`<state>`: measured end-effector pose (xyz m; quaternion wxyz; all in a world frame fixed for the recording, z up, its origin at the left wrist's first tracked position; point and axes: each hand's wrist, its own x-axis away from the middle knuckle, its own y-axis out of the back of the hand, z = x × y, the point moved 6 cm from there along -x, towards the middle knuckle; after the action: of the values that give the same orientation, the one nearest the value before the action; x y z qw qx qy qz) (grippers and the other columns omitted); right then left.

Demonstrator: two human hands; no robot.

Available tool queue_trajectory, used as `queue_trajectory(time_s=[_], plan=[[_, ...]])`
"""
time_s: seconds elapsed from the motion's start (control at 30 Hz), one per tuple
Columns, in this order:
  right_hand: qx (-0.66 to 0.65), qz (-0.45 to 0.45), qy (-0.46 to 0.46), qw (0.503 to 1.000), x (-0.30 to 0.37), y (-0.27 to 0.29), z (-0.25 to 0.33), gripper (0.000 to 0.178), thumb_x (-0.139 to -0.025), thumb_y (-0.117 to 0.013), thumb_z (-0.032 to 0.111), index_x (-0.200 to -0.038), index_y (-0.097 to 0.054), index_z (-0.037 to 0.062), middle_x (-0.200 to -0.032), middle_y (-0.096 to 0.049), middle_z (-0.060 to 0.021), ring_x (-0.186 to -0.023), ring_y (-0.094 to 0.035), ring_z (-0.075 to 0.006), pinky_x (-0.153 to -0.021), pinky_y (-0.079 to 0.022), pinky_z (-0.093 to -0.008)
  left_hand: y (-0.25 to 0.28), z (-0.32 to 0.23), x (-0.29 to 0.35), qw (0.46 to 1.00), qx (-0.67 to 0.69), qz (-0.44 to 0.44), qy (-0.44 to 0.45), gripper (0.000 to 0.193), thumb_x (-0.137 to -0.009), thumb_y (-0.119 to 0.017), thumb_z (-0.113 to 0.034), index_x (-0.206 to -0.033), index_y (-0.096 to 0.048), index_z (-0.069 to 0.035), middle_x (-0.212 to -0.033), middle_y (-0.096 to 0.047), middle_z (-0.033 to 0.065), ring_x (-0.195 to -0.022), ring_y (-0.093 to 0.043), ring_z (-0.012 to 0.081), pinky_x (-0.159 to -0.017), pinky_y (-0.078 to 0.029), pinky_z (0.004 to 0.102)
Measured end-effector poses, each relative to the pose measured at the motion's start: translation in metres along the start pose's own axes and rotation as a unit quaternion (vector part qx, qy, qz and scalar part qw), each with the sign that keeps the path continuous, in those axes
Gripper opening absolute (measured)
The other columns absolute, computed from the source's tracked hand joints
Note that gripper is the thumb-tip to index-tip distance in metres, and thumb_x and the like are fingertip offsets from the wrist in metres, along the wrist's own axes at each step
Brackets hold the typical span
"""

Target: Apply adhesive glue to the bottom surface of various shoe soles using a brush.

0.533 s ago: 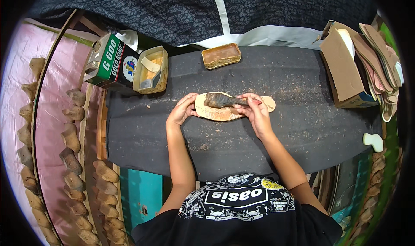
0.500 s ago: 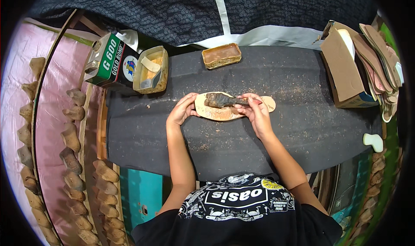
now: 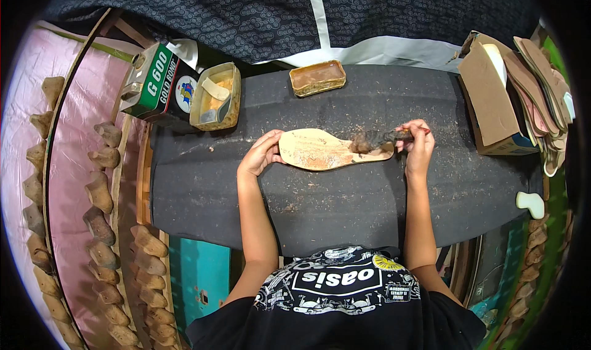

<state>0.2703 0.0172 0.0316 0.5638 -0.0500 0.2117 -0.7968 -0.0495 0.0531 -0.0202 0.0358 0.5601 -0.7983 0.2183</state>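
Observation:
A tan shoe sole [image 3: 308, 148] lies flat over the dark table, its wide end to the left and its narrower end to the right. Gripping the wide end by its left edge is my left hand [image 3: 262, 154], fingers closed around it. A dark brush [image 3: 377, 141] with a brownish, smeared bristle end lies across the sole's narrow end. My right hand [image 3: 418, 145] is closed on the brush's handle, just beyond the sole's right tip. Patches of brownish residue mark the sole's surface.
Behind stands a shallow tub of brown stuff [image 3: 317, 77]. At the far left are a metal can [image 3: 157, 82] and a plastic tub with scrapers [image 3: 215, 107]. A cardboard box [image 3: 492, 97] of soles stands right. Shoe lasts [image 3: 101, 224] line racks; scraps dot the dark tabletop [image 3: 345, 208].
My right hand has moved right, drawing the brush from the sole's wide part to its narrow end. My left hand keeps its grip at nearly the same place.

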Motion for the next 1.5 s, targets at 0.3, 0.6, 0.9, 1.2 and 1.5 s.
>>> queue_trajectory(time_s=[0.3,0.6,0.9,1.2,1.5], plan=[[-0.094,0.161,-0.151,0.971,0.040,-0.073,-0.035,0.022,-0.085,-0.044,0.015,-0.099,-0.048,-0.0015,-0.096,-0.054,-0.0146,-0.077,-0.058,-0.0178,-0.066,-0.050,-0.0243,-0.004,-0.001,0.001,0.999,-0.026,0.032,-0.001,0.021,-0.085,-0.044,-0.024,-0.097,-0.046,-0.008,-0.085,-0.054,0.0011,-0.075,-0.055,0.0084,-0.058,-0.049,0.0239],[-0.007,0.083,-0.100,0.991,0.010,-0.031,-0.020,0.016,-0.084,-0.045,0.015,-0.085,-0.051,0.0002,-0.079,-0.058,-0.0121,-0.055,-0.054,-0.0110,-0.049,-0.046,-0.0197,-0.004,-0.003,0.004,1.000,-0.021,0.014,-0.001,0.020,-0.085,-0.043,-0.020,-0.098,-0.046,-0.005,-0.082,-0.054,0.0021,-0.070,-0.056,0.0083,-0.055,-0.050,0.0214],[-0.052,0.014,-0.038,0.998,0.002,-0.012,-0.006,0.018,-0.084,-0.046,0.017,-0.082,-0.051,0.0004,-0.077,-0.057,-0.0118,-0.054,-0.054,-0.0120,-0.047,-0.046,-0.0203,0.000,0.001,0.001,1.000,-0.014,0.023,0.000,0.019,-0.085,-0.042,-0.019,-0.097,-0.046,-0.004,-0.083,-0.054,0.0018,-0.073,-0.056,0.0082,-0.056,-0.049,0.0218],[-0.047,0.132,-0.073,0.987,0.038,-0.067,-0.039,0.021,-0.087,-0.041,0.018,-0.096,-0.045,-0.0011,-0.090,-0.055,-0.0110,-0.068,-0.057,-0.0127,-0.061,-0.049,-0.0215,-0.006,-0.001,0.002,0.999,-0.023,0.033,0.007,0.019,-0.085,-0.043,-0.019,-0.097,-0.046,-0.005,-0.085,-0.054,0.0021,-0.075,-0.056,0.0081,-0.059,-0.049,0.0218],[0.058,0.027,-0.016,0.998,0.013,-0.029,-0.018,0.019,-0.088,-0.040,0.020,-0.086,-0.046,0.0020,-0.074,-0.055,-0.0065,-0.053,-0.050,-0.0055,-0.045,-0.039,-0.0161,-0.004,0.001,0.001,0.996,-0.074,0.034,0.022,0.021,-0.084,-0.046,-0.022,-0.095,-0.048,-0.004,-0.082,-0.055,0.0022,-0.071,-0.055,0.0083,-0.059,-0.048,0.0215]])
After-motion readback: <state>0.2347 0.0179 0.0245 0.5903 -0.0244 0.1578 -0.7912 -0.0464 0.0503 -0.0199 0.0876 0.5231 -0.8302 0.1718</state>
